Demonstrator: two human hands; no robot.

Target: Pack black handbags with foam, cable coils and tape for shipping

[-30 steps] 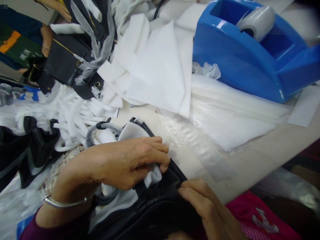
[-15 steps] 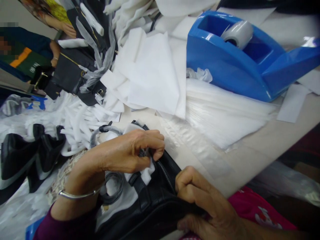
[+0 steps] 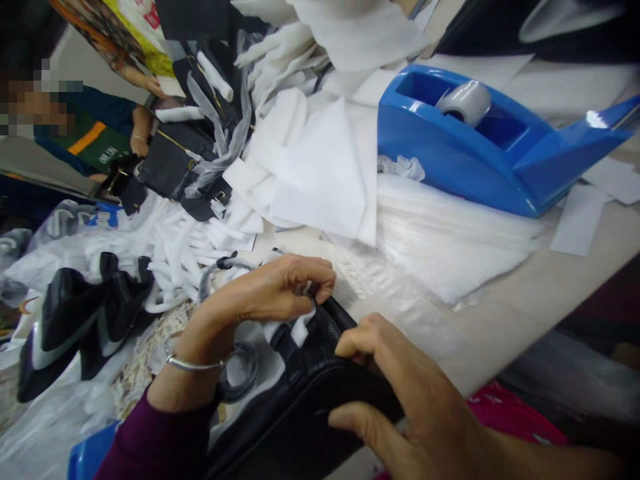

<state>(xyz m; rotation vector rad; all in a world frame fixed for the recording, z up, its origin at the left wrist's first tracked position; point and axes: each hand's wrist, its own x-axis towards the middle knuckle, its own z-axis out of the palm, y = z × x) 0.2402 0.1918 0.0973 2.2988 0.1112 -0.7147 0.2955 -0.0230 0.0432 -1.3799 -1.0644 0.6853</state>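
Observation:
A black leather handbag [image 3: 305, 410] lies tilted at the table's near edge, white padding showing by its strap. My left hand [image 3: 290, 290], silver bangle at the wrist, is closed with curled fingers at the bag's far upper edge; the fingertips are partly hidden. At the near end, my right hand [image 3: 400, 387] has its fingers hooked over the bag's top edge and its thumb apart against the side. A coil of grey wrapped strap [image 3: 240, 370] rests beside my left wrist.
A blue tape dispenser [image 3: 450, 153] stands at the back right. White foam sheets [image 3: 320, 173] and clear plastic sleeves [image 3: 450, 240] are in front of it. White tubes [image 3: 175, 247] and black bag pieces [image 3: 75, 307] lie left. Co-workers handle black bags [image 3: 170, 160] across the table.
The right thumb has spread away from the fingers, which have shifted left along the bag's edge. My left hand stays at the far edge. The camera view has shifted slightly.

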